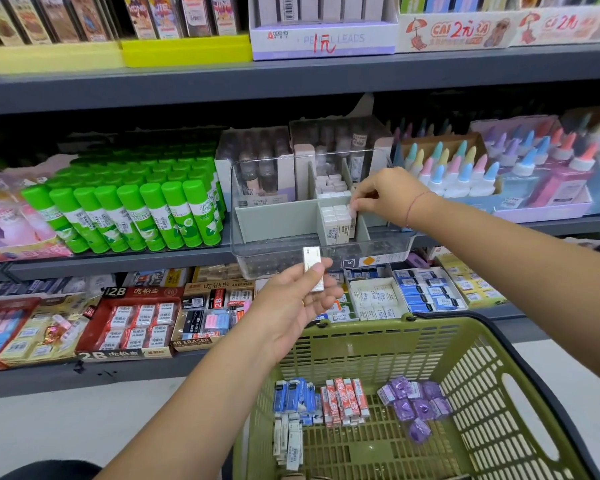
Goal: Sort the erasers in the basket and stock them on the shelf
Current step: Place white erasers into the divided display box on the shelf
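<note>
Erasers lie sorted by colour on the floor of the green basket (378,348), near and to the right: a blue-sleeved group (293,393) on the left, red-and-white ones (343,398) side by side in the middle, purple-wrapped ones (414,401) loosely heaped on the right, and narrow white ones (288,441) nearest, under the blue. The left hand (291,306) is raised above the basket's far rim. Its thumb and fingers pinch one slim white eraser (312,271) upright, with a pale glossy wrapper. The eraser sits just in front of the clear organizer (319,261) at the edge of the middle shelf (118,265). Inside the organizer, a grey-green divider holds a block of white erasers (335,220) standing on end, printed labels facing near. The right hand (385,194) reaches in from the right, its fingertips pinching a white eraser (352,211) at the right end of that block. Green glue sticks (136,209) stand in rows to the left.
</note>
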A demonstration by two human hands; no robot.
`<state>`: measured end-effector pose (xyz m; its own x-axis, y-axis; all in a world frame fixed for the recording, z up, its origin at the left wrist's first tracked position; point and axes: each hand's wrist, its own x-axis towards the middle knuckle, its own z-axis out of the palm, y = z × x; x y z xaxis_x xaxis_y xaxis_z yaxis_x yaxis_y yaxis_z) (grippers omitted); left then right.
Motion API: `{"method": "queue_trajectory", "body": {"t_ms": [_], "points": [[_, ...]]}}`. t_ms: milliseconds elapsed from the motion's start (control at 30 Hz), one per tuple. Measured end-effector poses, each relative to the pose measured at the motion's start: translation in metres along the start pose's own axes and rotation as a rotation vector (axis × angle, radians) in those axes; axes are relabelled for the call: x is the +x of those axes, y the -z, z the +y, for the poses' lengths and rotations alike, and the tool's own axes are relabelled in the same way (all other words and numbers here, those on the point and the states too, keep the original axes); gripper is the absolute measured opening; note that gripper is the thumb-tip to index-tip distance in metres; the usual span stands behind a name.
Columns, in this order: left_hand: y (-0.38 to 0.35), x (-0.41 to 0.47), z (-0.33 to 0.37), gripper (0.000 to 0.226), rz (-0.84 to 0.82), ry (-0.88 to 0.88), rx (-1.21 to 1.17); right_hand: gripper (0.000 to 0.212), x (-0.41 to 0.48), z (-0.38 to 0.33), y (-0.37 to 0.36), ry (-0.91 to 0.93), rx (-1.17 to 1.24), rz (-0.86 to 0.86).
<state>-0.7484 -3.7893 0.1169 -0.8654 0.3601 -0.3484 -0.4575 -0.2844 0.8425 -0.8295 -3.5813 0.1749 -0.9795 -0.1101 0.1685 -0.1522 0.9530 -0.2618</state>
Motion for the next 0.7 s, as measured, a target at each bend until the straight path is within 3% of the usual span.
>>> {"method": "queue_trajectory", "body": {"t_ms": [67,133,267,400,433,500,600,633,700], "points": [[0.000,0.000,0.000,0.017,-0.011,-0.027,0.045,0.022,-0.010,-0.006,0.001,-0.006,0.105,0.072],[-0.001,0.000,0.000,0.018,-0.024,-0.057,0.076,0.029,-0.026,-0.018,0.001,-0.024,0.359,0.072],[-0.005,0.000,-0.001,0.020,-0.044,-0.094,0.087,0.027,-0.055,-0.045,-0.004,-0.072,0.799,-0.272],[-0.011,-0.002,0.000,0.026,-0.106,-0.084,0.049,0.005,-0.063,-0.050,-0.014,-0.202,1.079,-0.349],[-0.012,-0.003,0.000,0.026,-0.102,-0.120,0.120,0.004,-0.063,-0.050,-0.014,-0.228,1.136,-0.351],[-0.005,-0.001,0.001,0.021,0.033,-0.349,0.520,0.011,-0.060,-0.046,-0.009,-0.299,1.244,-0.313],[0.015,0.005,0.007,0.014,0.453,-0.819,1.174,0.009,-0.054,-0.035,0.008,-0.383,1.341,-0.233],[0.022,0.008,0.008,0.016,0.528,-0.870,1.267,0.009,-0.051,-0.031,0.014,-0.389,1.318,-0.207],[0.033,0.016,0.009,0.022,0.552,-0.814,1.335,0.010,-0.048,-0.021,0.022,-0.369,1.146,-0.138]]}}
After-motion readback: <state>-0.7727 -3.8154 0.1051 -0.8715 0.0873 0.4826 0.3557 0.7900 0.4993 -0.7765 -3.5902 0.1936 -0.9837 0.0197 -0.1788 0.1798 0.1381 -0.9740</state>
